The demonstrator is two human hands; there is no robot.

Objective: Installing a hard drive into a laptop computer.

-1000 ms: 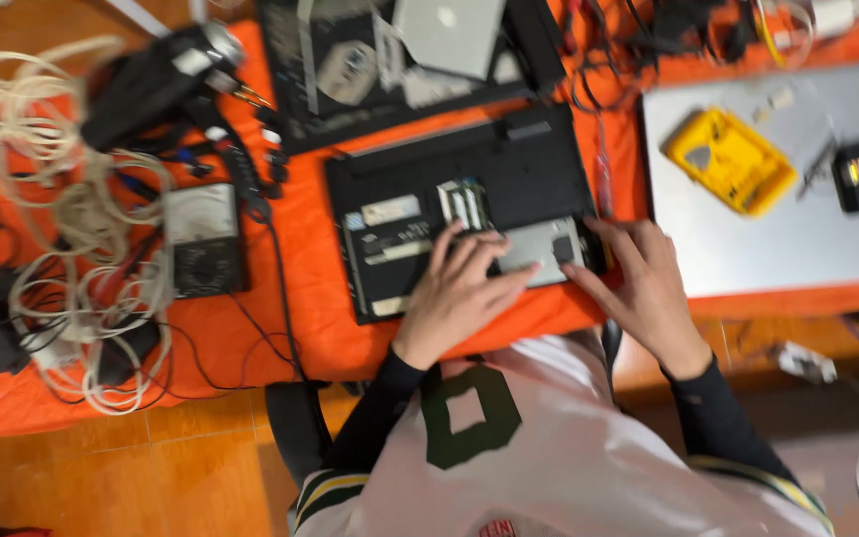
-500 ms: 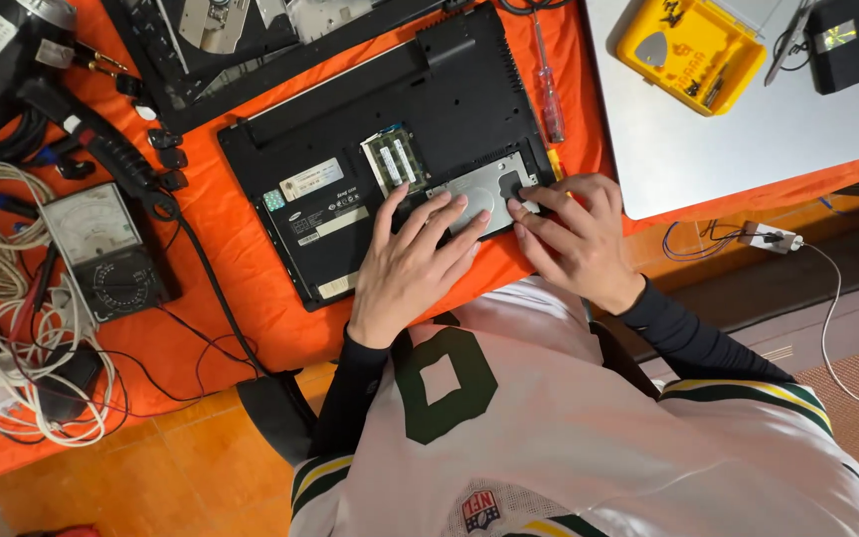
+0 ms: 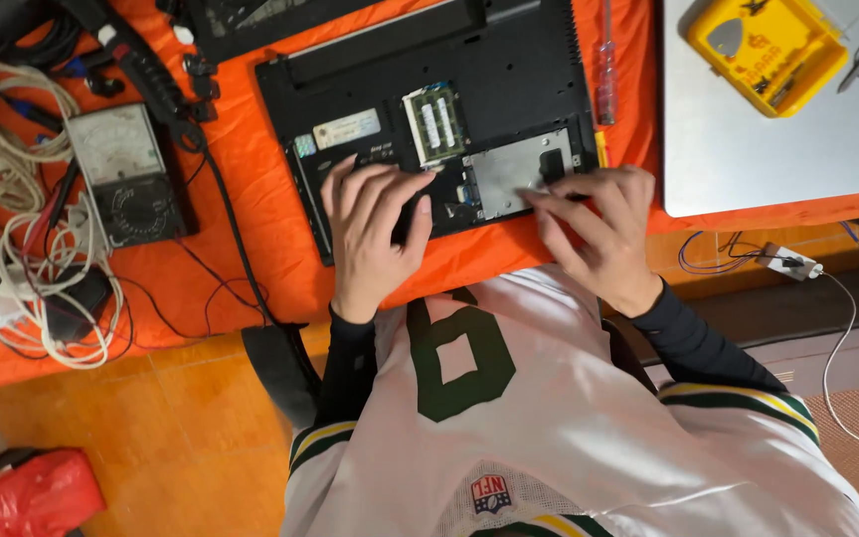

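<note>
A black laptop (image 3: 509, 70) lies upside down on the orange table cover, its bottom panel off, with green memory sticks (image 3: 435, 121) and a silver drive bay (image 3: 514, 171) showing. My left hand (image 3: 370, 227) rests flat on the laptop's near edge, fingers spread beside the bay. At the bay's right end, my right hand (image 3: 599, 231) has its fingers bent and its fingertips on the metal. Whether it pinches anything small is too fine to tell.
An analog multimeter (image 3: 121, 174) and tangled white cables (image 3: 12, 229) lie at left. A screwdriver (image 3: 605, 70) lies right of the laptop. A yellow parts case (image 3: 768, 50) sits on a closed silver laptop (image 3: 777, 159). A red bag (image 3: 37, 492) is on the floor.
The view has shifted and drawn closer to the laptop. Both hands stay at the drive bay; the right hand has slid slightly along its right end.
</note>
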